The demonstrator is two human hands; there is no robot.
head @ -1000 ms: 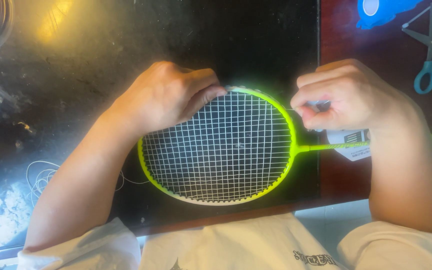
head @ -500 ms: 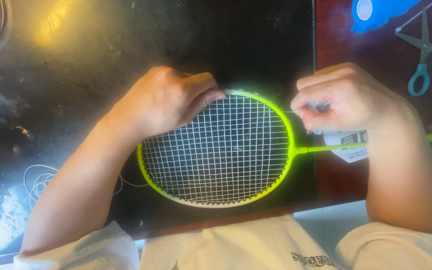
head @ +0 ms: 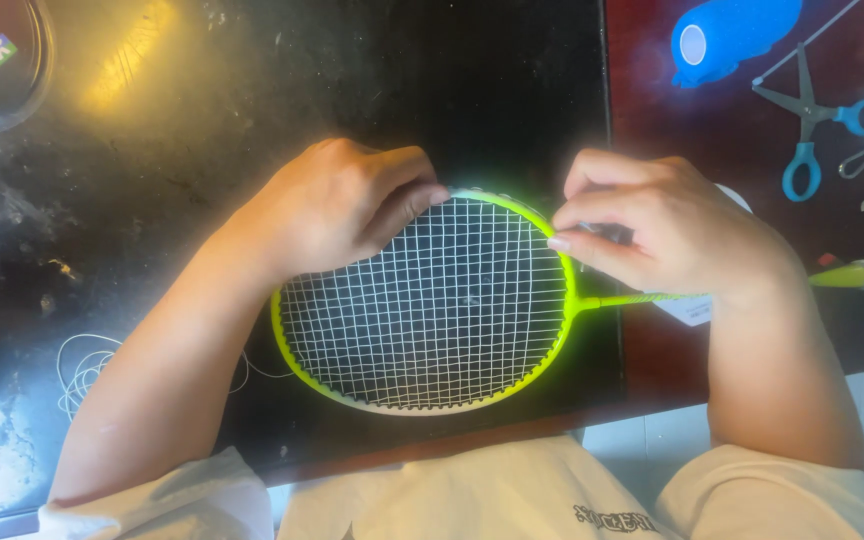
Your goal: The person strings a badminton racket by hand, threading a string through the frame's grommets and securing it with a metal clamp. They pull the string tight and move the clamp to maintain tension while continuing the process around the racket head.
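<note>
The left hand (head: 337, 205) pressed the yellow-green racket (head: 422, 300) down to steady it — the right hand (head: 662, 230) pinched something small, unclear, at the frame.

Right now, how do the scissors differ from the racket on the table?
The scissors have blue handles and lie untouched, blades open, on the dark red surface. The racket has a neon yellow-green frame and both hands on its head: left hand, right hand. Both lie flat.
</note>
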